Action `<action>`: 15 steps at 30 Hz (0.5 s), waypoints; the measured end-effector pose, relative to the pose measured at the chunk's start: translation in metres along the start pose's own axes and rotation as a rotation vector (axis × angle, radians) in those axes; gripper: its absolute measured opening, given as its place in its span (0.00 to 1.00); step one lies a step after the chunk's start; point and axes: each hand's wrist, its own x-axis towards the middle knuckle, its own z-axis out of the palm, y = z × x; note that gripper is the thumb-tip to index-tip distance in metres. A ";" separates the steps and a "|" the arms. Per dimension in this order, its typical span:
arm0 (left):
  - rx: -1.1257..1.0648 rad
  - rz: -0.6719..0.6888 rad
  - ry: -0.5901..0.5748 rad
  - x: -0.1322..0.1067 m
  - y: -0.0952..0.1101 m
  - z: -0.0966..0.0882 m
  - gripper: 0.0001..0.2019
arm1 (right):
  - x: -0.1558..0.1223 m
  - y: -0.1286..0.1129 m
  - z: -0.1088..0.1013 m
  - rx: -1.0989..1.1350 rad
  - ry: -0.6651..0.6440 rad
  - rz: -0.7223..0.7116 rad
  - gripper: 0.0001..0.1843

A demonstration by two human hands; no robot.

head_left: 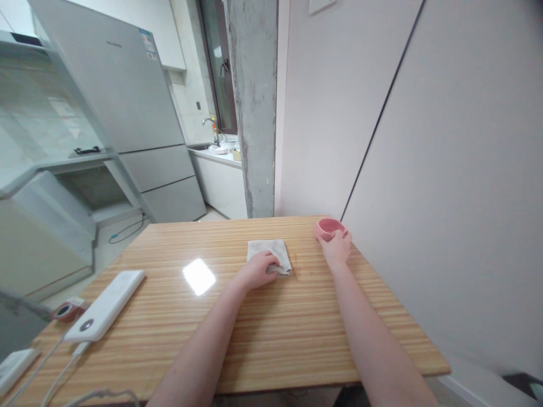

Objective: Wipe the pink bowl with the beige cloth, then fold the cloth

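Observation:
My left hand (pixel 259 270) rests on the near part of a folded light grey cloth (pixel 267 246), its fingers curled onto the fabric. The cloth lies flat on the wooden table (pixel 169 316). At the table's far right corner, my right hand (pixel 337 247) grips the near side of a pink bowl (pixel 328 225) between thumb and fingers. The bowl stands upright by the wall, and its near side is partly hidden by the hand. A faint darker mark shows on the wood between the cloth and the bowl.
On the left of the table lies a white power bank (pixel 111 305) with a cable (pixel 63 370) plugged in. A reddish roll (pixel 68 312) and a white power strip (pixel 16 367) are beside it. A wall (pixel 424 198) runs along the right edge; a fridge (pixel 123 102) stands beyond.

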 end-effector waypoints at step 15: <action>-0.632 -0.396 0.636 0.010 -0.040 -0.016 0.09 | -0.073 -0.083 -0.003 0.029 -0.782 -0.411 0.13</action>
